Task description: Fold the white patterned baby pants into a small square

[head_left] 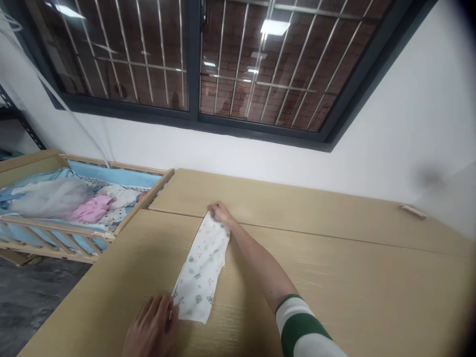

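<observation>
The small printed cloth (201, 270) lies flat on the tabletop (334, 277), its long axis running from 7 to 1 o'clock, with the right hand (220, 212) pinching the far end and the left hand (152, 327) resting open-fingered on the near corner

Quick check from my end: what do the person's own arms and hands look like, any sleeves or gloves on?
No gloves: the left hand and right hand are bare. The right forearm is uncovered up to a short sleeve with green and white stripes. No left sleeve is in view.
</observation>
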`<state>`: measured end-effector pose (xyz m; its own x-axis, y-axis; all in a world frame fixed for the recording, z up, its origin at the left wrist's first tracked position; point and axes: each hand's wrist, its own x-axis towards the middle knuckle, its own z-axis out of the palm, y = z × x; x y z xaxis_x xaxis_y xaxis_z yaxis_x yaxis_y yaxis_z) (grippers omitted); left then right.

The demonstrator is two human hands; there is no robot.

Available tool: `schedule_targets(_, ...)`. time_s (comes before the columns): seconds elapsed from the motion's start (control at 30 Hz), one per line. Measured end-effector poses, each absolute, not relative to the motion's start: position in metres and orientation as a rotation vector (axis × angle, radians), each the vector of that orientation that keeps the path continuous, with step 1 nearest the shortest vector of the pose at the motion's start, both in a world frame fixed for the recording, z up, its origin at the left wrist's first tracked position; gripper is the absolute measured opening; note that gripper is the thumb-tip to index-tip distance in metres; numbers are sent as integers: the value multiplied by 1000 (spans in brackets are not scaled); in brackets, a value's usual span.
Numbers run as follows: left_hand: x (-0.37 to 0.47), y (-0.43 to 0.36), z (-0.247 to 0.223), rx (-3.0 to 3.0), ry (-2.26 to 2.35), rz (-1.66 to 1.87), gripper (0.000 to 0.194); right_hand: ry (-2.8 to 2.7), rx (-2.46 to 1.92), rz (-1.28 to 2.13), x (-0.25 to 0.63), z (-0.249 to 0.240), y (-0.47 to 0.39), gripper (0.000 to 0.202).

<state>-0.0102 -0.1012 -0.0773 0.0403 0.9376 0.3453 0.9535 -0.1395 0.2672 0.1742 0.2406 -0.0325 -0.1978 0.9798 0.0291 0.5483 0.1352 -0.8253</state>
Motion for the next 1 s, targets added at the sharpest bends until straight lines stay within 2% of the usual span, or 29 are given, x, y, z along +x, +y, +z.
schedule_targets(0.1, -1, -106, -82, -2308, -1555, -856, 17, -1838, -1384, 910, 176, -20, 223, 17)
schedule_targets(0.2, 15, -110, -86, -2359, -1325, -781, 34, -1963, -1226, 932, 169, -7, 184, 15)
schedule_targets(0.37, 33, -112, -109, -2212, -1273, -671, 48, -2614, -638, 935, 157, 9, 91, 45)
schedule_targets(0.43, 34, -114, -123, -2193, -1258, -670, 45, -2794, -486, 887, 155, 12, 57, 48)
schedule_targets(0.57, 29, -122, -153, -2217, -1289, -706, 27, -2916, -303, 840, 153, -1, 9, 56)
schedule_targets(0.7, 24, -128, -171, -2194, -1374, -784, 24, -2880, -219, 837, 158, -27, -12, 53)
schedule_targets(0.87, 26, -123, -162, -2218, -1281, -693, 21, -2878, -303, 741, 176, -39, -4, 55)
schedule_targets(1.0, 31, -117, -146, -2175, -1211, -627, 31, -2904, -453, 656, 193, -37, 14, 55)
